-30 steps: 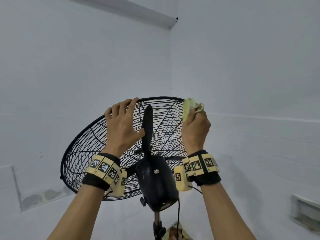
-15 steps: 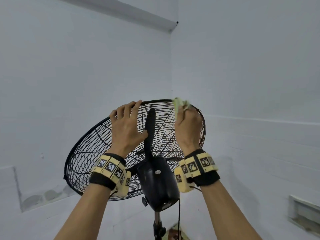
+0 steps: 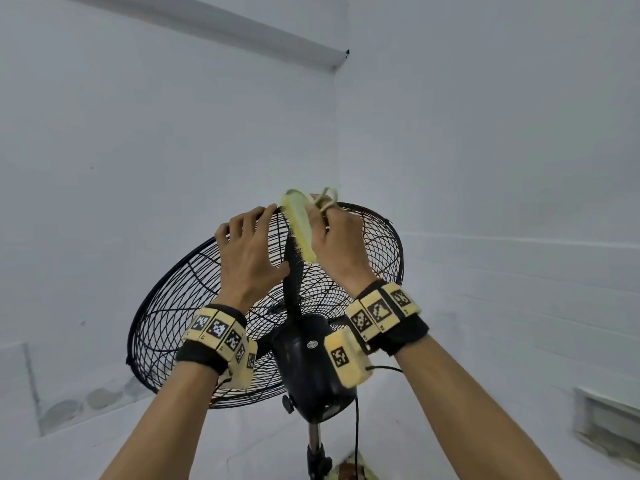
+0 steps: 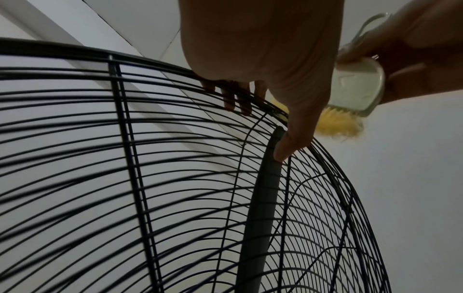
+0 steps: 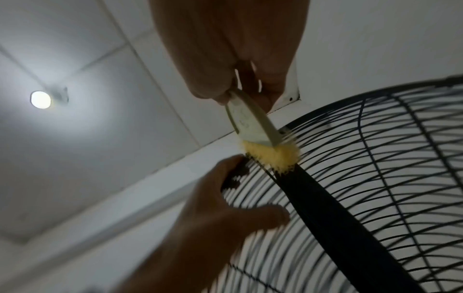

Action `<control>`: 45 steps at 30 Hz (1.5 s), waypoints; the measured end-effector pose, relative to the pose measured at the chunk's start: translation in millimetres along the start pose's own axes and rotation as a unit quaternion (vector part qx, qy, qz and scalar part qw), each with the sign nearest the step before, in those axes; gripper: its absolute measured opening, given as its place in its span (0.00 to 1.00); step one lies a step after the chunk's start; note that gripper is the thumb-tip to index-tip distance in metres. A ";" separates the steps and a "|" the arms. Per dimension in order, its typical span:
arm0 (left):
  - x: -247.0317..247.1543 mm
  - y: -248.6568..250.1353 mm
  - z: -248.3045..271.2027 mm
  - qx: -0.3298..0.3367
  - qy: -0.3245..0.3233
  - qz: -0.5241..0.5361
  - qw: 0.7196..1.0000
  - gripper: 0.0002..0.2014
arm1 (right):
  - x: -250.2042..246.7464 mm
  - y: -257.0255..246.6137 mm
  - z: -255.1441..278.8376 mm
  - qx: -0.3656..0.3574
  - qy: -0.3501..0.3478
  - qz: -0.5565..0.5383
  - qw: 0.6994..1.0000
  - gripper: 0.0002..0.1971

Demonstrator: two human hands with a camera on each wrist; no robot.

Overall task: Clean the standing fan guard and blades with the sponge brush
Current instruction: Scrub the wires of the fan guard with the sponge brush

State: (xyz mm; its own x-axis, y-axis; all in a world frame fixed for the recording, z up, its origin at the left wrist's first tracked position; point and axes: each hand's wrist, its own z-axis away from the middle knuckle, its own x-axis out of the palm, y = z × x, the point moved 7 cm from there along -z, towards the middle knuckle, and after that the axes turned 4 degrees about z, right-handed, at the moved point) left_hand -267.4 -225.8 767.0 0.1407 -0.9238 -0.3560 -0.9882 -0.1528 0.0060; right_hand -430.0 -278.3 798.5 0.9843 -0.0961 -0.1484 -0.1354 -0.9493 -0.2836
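Two hands are working at twelve o'clock on one wire guard (image 3: 166, 317): left hand (image 3: 247, 252) hooking curled fingers over its rim, thumb touching one blade (image 4: 260, 208); right hand (image 3: 341, 245) gripping one brush (image 3: 299, 225), bristles touching the blade tip.

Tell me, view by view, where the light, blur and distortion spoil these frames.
Head view: even, soft light, sharp; the wide lens bends the wall lines, and the fan guard stays crisp. Left wrist view: backlit, so the left hand is dark; the near guard wires smear. Right wrist view: the ceiling lamp glares; the left hand and the wires around it blur, while the brush bristles stay fairly readable.
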 end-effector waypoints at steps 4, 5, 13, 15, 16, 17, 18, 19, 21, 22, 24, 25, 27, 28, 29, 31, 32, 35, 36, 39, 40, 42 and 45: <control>-2.3 -5.3 2.9 -0.003 0.005 0.007 1.000 0.52 | -38.9 54.6 -11.4 0.192 0.095 0.042 0.976 0.20; -2.1 -4.4 3.6 -0.001 0.008 0.006 1.000 0.52 | -46.7 67.2 -10.7 0.233 0.096 0.083 0.964 0.20; 3.2 -5.6 -1.9 -0.002 0.005 0.004 1.000 0.52 | -6.5 6.0 -11.0 0.007 0.005 0.021 1.000 0.20; 1.8 -6.7 -0.3 0.002 0.010 0.007 1.000 0.52 | -29.2 32.7 -19.1 0.099 0.063 0.053 0.992 0.19; 1.4 -6.2 0.7 0.003 0.012 0.007 1.000 0.52 | -38.7 47.4 -18.9 0.152 0.078 0.097 0.981 0.19; 1.5 -5.3 1.4 0.005 0.013 0.005 1.000 0.52 | -41.6 56.0 -17.3 0.182 0.072 0.134 0.971 0.19; 2.0 -4.1 1.4 0.007 0.014 0.003 1.000 0.52 | -38.3 53.4 -16.5 0.174 0.062 0.149 0.971 0.19; 2.9 -3.1 0.5 0.008 0.014 0.002 1.000 0.52 | -31.5 41.6 -16.5 0.138 0.053 0.141 0.979 0.19; 4.6 -3.4 -2.4 0.002 0.006 -0.001 1.000 0.52 | -10.2 8.5 -13.6 0.028 0.015 0.074 0.997 0.19; 5.1 -4.3 -3.6 -0.001 0.001 -0.001 1.000 0.52 | -0.6 -3.3 -11.5 -0.013 -0.011 0.046 0.999 0.19; 4.9 -7.0 -3.6 -0.004 -0.006 -0.001 1.000 0.52 | 3.1 -5.5 -13.2 -0.020 -0.034 0.024 0.999 0.19; 4.2 -8.7 -3.2 -0.004 -0.006 0.001 1.000 0.52 | -4.1 5.1 -17.7 0.016 -0.021 0.025 0.999 0.20; 2.7 -10.2 -1.5 -0.002 -0.002 0.005 1.000 0.52 | -30.1 36.9 -25.4 0.116 0.047 0.052 0.991 0.19; 2.5 -9.9 -0.5 0.000 -0.001 0.003 1.000 0.52 | -41.3 51.8 -25.8 0.163 0.067 0.084 0.981 0.19; 3.3 -8.9 0.2 0.002 0.000 0.001 1.000 0.52 | -44.5 59.5 -25.2 0.187 0.067 0.114 0.973 0.19; 5.2 -7.0 -1.1 0.005 0.002 -0.002 1.000 0.51 | -30.5 46.1 -22.8 0.151 0.053 0.108 0.981 0.20; 6.1 -6.8 -2.8 0.005 0.002 -0.002 1.000 0.51 | -15.5 30.1 -20.4 0.105 0.029 0.069 0.992 0.20; 8.1 -5.6 -7.6 0.009 0.001 -0.003 1.000 0.52 | 13.4 -8.0 -16.8 -0.011 -0.025 0.006 1.000 0.20; 8.4 -6.8 -7.2 0.003 0.000 -0.011 1.000 0.54 | 13.4 -10.0 -20.8 -0.010 -0.020 -0.006 1.000 0.18; 7.6 -17.5 2.7 -0.055 0.019 -0.047 0.997 0.58 | 1.8 -14.0 -34.8 0.008 0.011 -0.075 0.997 0.19; 7.4 -19.7 6.1 -0.064 0.033 -0.052 0.996 0.58 | 2.6 -19.6 -38.6 -0.012 0.001 -0.065 0.998 0.19; 9.4 -22.6 8.7 -0.057 0.042 -0.054 0.996 0.56 | 11.8 -29.2 -42.5 -0.060 -0.040 -0.006 0.997 0.19; 14.6 -33.1 3.6 -0.062 0.019 -0.053 0.997 0.55 | 20.8 -18.2 -42.6 -0.054 -0.089 0.045 0.994 0.16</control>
State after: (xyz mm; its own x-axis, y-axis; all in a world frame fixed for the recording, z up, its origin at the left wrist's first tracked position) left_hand -232.9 -232.9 758.2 0.2475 -0.9125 -0.3257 -0.9533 -0.2894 0.0864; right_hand -402.2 -275.8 841.0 0.9316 -0.1360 -0.3372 -0.1992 -0.9667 -0.1606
